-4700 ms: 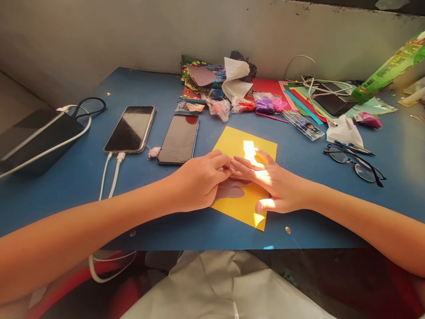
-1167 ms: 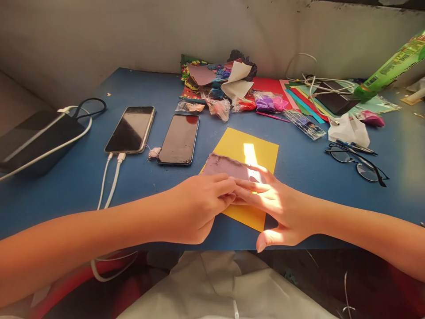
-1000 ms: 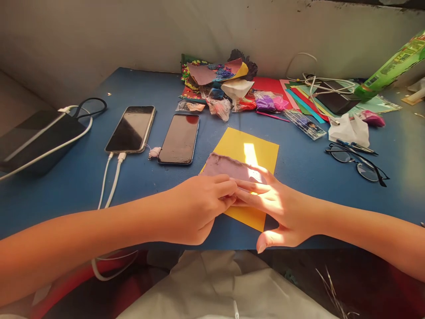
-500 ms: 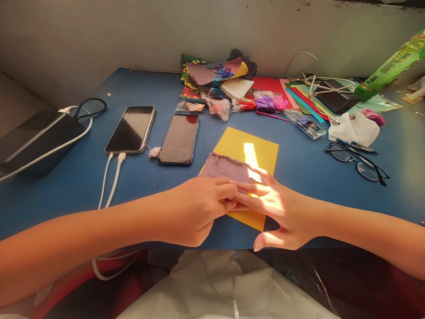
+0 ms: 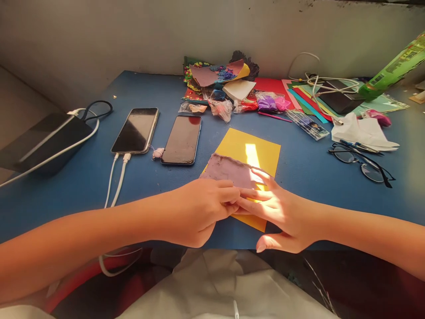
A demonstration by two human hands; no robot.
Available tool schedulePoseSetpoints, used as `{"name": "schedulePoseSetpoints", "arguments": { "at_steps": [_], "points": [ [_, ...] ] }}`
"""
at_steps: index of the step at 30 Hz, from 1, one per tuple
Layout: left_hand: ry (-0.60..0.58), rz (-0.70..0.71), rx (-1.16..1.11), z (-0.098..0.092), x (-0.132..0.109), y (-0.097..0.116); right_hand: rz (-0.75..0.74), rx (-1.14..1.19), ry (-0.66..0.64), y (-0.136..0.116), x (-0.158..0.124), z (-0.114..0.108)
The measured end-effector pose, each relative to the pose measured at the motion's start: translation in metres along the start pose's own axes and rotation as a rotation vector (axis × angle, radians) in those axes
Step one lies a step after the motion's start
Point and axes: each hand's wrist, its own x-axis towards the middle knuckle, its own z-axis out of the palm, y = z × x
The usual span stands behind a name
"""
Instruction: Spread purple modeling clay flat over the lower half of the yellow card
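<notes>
A yellow sheet of card [image 5: 263, 144] lies at an angle on the blue table, with a thin layer of purple clay [image 5: 229, 169] spread across its lower part. The clay's upper edge is uneven. My left hand [image 5: 207, 210] is closed over the lower left of the card, its fingers pinched together against the fingertips of my right hand; what they grip, if anything, is hidden. Spread wide, my right hand [image 5: 285, 215] rests over the right side of the clay, its thumb apart near the table's front edge. Both hands cover the clay's lower part.
Two phones [image 5: 135, 130] [image 5: 182, 139] lie to the left, one with white cables plugged in. Clay packets [image 5: 266, 102], coloured papers [image 5: 307, 99] and a decorated craft pile [image 5: 207, 75] stand at the back. Glasses [image 5: 360, 161], tissue [image 5: 361, 130] and a green bottle [image 5: 392, 68] are on the right.
The whole view has shifted slightly, things appearing a little further right. My hands keep nearly the same pose, with the left fingers still pressed against the right fingertips.
</notes>
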Motion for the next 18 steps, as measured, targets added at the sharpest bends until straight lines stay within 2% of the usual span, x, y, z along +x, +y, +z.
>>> {"name": "schedulePoseSetpoints", "arguments": {
  "at_steps": [3, 5, 7, 10, 13, 15, 18],
  "points": [
    [0.034, 0.044, -0.085, -0.008, -0.001, -0.011, -0.002, 0.033, -0.002, 0.002, -0.003, 0.0],
    [0.182, 0.041, -0.126, -0.015, -0.002, -0.021, 0.022, 0.113, -0.029, 0.005, -0.005, -0.003],
    [0.246, -0.046, -0.086, -0.017, -0.003, -0.031, 0.048, 0.218, -0.054, 0.007, -0.006, -0.008],
    [0.121, -0.047, 0.048, -0.011, 0.0, -0.039, 0.019, 0.296, 0.023, 0.01, -0.007, -0.013],
    [0.009, -0.026, 0.177, 0.001, 0.002, -0.037, -0.048, 0.247, 0.216, 0.012, -0.009, -0.014],
    [-0.018, -0.022, 0.226, 0.006, 0.002, -0.034, -0.061, 0.192, 0.329, 0.013, -0.011, -0.016],
    [-0.046, -0.044, 0.305, 0.009, 0.0, -0.03, 0.022, 0.064, 0.432, 0.018, -0.016, -0.025]
  ]
}}
